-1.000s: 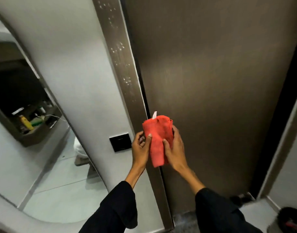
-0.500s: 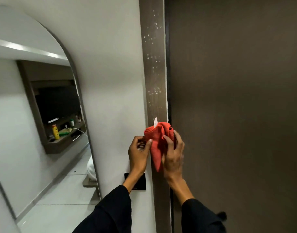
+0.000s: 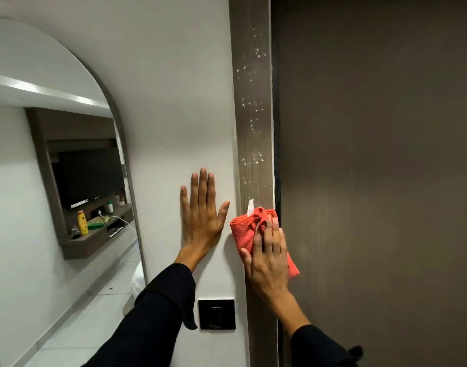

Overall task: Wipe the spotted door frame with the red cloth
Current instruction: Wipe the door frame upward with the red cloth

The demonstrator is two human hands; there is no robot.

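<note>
A grey-brown vertical door frame (image 3: 254, 128) runs up the middle of the head view, dotted with white spots from its top down to just above the cloth. My right hand (image 3: 268, 256) presses a bunched red cloth (image 3: 244, 230) with a small white tag flat against the frame. My left hand (image 3: 202, 211) lies flat on the white wall just left of the frame, fingers spread upward, holding nothing.
A dark brown door (image 3: 380, 168) fills the right side. A black switch plate (image 3: 217, 313) sits on the wall below my left hand. An arched mirror (image 3: 55, 197) at left reflects a shelf with a yellow bottle.
My left hand let go of the cloth and moved left onto the wall, palm flat. My right hand now holds the cloth alone against the frame. The view has come closer.
</note>
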